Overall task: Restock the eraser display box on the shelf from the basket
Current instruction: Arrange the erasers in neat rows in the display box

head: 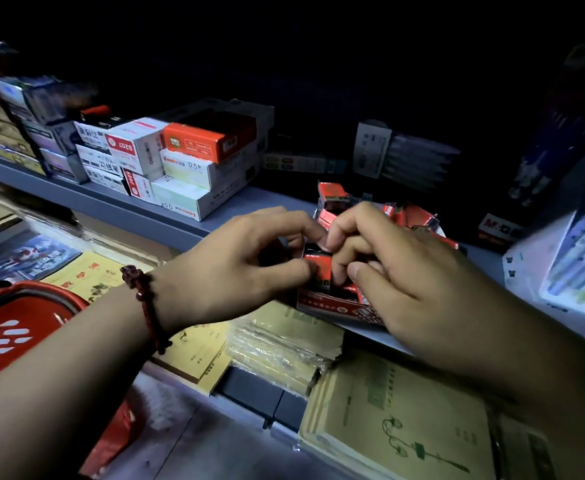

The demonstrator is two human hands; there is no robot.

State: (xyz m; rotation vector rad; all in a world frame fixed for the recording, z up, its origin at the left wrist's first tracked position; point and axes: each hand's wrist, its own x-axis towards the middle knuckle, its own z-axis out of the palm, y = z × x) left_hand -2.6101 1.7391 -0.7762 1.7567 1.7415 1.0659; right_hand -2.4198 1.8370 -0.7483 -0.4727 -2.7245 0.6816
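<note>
Head view, room: dim shop aisle, with the back of the shelving in shadow.
Shelf (118, 207): grey, with stacked boxes (180, 157) on the left and pen packs (402, 157) on the right.
Display box (336, 306): red, at the shelf's front edge, with erasers (419, 216) piled inside.
Eraser (317, 266): red and black, over the display box, between both hands.
Left hand (235, 268): fingers curled, pinching the eraser; bracelet (145, 299) at the wrist.
Right hand (405, 271): fingers curled, pinching the same eraser.
Basket (17, 327): red, lower left, beside the left forearm.
Notebooks (284, 344): yellow stacks below the shelf.

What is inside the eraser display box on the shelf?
Red-wrapped erasers lie in the display box, some piled loosely at its back. The left hand and right hand pinch erasers at its middle, covering the rows beneath.
</note>
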